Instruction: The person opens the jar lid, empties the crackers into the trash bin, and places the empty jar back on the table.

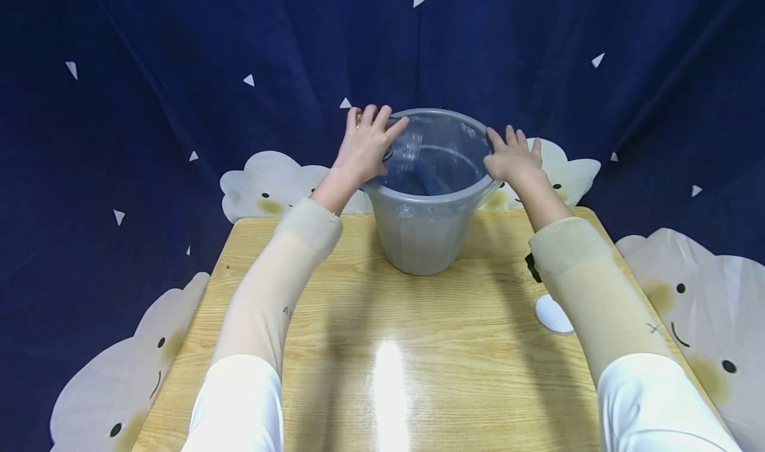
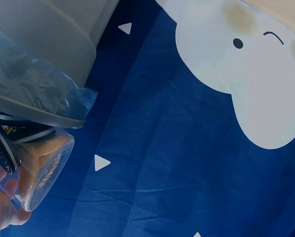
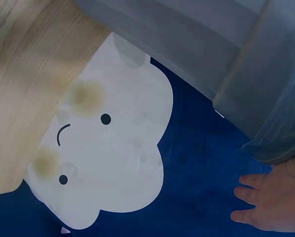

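Note:
A grey plastic bin, lined with a thin bluish clear bag, stands at the table's far edge. At its left rim, my left hand grips a clear plastic container. Orange-brown and dark pieces, some edged in grey, show through its wall in the left wrist view; their kind is unclear. Part of the container is hidden behind the hand and rim. Over the right rim lies my right hand, fingers spread fairly straight, touching the bin's edge. The right wrist view shows these fingers beside the bag's overhang.
The bin is on a wooden table. A white round disc lies near the right forearm. Behind the table hangs a dark blue curtain with white triangles and cloud faces.

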Demonstrator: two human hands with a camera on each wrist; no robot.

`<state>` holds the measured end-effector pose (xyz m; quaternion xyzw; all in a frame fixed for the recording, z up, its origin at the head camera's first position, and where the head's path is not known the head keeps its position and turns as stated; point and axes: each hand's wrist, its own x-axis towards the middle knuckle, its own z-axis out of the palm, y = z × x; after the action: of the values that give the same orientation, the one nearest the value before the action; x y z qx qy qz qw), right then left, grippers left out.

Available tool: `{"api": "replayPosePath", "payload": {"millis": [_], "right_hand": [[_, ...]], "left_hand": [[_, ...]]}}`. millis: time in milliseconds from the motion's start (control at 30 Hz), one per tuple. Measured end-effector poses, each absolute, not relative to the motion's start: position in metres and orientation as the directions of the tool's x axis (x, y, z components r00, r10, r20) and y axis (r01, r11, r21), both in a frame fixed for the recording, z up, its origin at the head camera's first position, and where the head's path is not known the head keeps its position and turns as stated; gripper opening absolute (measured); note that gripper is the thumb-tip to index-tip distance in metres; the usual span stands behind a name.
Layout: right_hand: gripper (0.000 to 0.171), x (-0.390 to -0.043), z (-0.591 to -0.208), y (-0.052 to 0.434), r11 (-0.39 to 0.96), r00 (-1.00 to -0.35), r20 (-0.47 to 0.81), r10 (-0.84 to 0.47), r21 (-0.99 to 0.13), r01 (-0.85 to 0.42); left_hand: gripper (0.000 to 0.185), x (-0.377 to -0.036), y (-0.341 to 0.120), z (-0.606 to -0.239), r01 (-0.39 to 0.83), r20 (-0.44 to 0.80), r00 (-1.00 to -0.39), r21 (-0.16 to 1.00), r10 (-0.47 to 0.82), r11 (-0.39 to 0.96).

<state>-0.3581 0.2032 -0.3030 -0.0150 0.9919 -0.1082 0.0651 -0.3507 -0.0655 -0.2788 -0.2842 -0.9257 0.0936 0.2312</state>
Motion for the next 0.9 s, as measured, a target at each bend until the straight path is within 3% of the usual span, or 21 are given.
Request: {"api": "replayPosePath", "payload": {"millis": [900], "right_hand": [[0.062, -0.3575, -0.3037, 0.2029, 0.975, -0.991, -0.127, -0.047, -0.221, -0.018]], "left_hand": [[0.086, -0.3499, -0.0623, -0.2819, 0.49, 0.296, -0.716, -0.431, 0.632, 0.758]]}}
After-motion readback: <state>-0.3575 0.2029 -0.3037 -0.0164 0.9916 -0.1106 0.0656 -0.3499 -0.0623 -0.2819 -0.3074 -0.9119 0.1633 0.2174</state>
